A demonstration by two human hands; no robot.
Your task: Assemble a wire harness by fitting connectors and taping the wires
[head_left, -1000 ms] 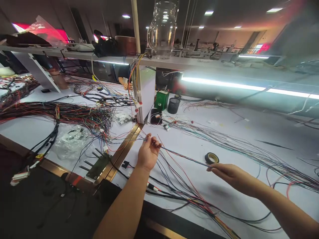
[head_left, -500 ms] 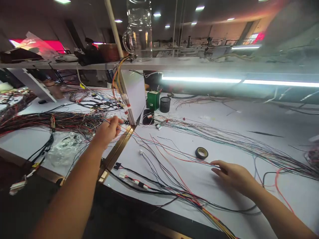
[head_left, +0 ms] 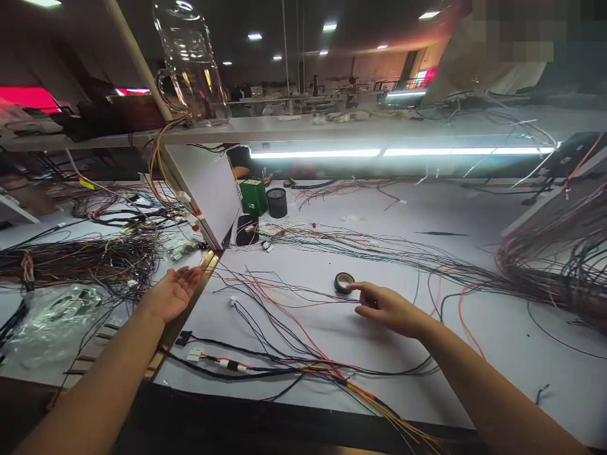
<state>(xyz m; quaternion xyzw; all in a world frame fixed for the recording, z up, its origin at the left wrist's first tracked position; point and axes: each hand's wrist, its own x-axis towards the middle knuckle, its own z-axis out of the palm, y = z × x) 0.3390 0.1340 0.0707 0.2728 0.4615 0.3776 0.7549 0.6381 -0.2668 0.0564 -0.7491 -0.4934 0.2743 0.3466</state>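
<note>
My left hand (head_left: pixel 174 294) is palm up above the brass-coloured strip, fingers spread and nothing in it. Close to its fingertips are the far ends of thin red and dark wires (head_left: pixel 294 292). These wires run right into my right hand (head_left: pixel 389 311), between its thumb and bent fingers. My right index finger reaches out to a roll of black tape (head_left: pixel 337 283) lying on the table, at its right edge. Nearer me lies a wire harness (head_left: pixel 284 368) with black sleeving, a white connector (head_left: pixel 194 355) and a black connector (head_left: pixel 184 339).
A green box (head_left: pixel 253 197), a black mesh cup (head_left: pixel 277 203) and a dark phone-like slab (head_left: pixel 247 230) stand by the white upright panel (head_left: pixel 202 183). Long wire bundles (head_left: pixel 427 262) cross the right side. A clear plastic bag (head_left: pixel 61 322) and tangled wires (head_left: pixel 95 259) lie at left.
My left hand has let go of the wire ends and turned palm up. My right hand has come to the tape roll, index finger stretched out. The view has swung right.
</note>
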